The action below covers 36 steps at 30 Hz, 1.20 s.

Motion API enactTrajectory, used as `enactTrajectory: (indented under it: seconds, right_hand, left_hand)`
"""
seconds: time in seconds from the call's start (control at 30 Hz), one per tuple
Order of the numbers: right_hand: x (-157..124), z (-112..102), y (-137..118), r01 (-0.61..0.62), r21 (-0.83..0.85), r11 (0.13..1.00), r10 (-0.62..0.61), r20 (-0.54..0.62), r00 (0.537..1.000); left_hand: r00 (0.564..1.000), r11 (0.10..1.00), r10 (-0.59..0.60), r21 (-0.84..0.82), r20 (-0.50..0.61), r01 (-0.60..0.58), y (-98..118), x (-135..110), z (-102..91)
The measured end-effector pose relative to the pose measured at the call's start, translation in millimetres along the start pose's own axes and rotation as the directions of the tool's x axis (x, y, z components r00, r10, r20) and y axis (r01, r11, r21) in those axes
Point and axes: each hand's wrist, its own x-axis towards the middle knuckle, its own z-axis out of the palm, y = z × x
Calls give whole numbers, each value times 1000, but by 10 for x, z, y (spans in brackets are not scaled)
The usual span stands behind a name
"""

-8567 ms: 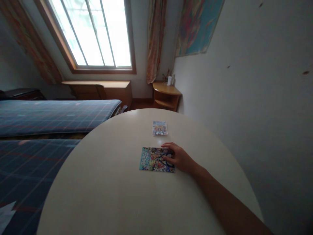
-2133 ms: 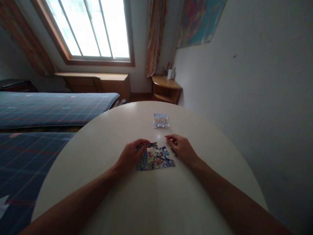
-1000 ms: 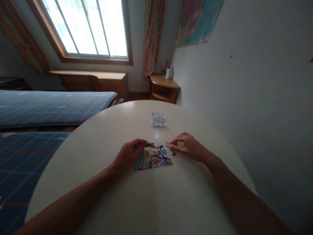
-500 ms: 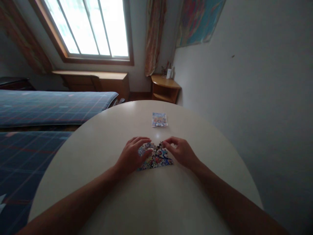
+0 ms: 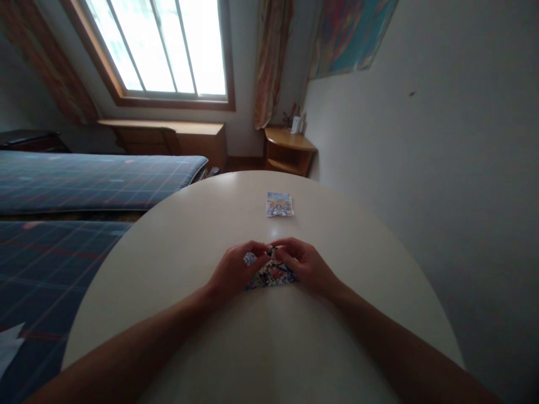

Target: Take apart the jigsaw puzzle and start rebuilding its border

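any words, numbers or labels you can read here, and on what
No text can be read.
Colourful jigsaw puzzle under the left hand and right hand: print mostly covered, blurred.
Small colourful picture card on the round white table: too small.
Colourful wall poster: blurred.

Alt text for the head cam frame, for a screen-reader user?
A person's left hand and right hand meet fingertip to fingertip over a small colourful jigsaw puzzle on a round white table. A small picture card lies farther out on it; blue plaid beds and a bright window fill the left background.
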Motion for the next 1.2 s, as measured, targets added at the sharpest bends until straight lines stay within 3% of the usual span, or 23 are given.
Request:
enactTrajectory:
  seconds: [0.33, 0.53, 0.73, 0.87, 1.07, 1.2]
  right_hand:
    - [-26, 10, -73, 118, -235, 965, -120, 4, 993]
    - [-42, -9, -93, 149, -258, 955, -140, 52, 989]
    - [-17, -19, -91, 69, -200, 977, -72, -7, 997]
    - [20, -126, -81, 30, -290, 956, -63, -107, 992]
    - [92, -446, 107, -111, -499, 859, 26, -175, 984]
    - [118, -548, 195, -160, -621, 767, 70, -168, 983]
  left_hand:
    - [1000, 998, -10, -59, 25, 12, -25, 3, -3]
    - [999, 997, -39, -72, 34, 41, 10, 5, -23]
    - [999, 998, -35, -48, 39, 37, 15, 7, -34]
    - [997, 996, -80, -40, -10, 79, 3, 32, -40]
    - [984, 989, -143, 9, -107, 145, -162, 125, -91]
    - [979, 964, -167, 189, -119, 187, -350, 209, -181]
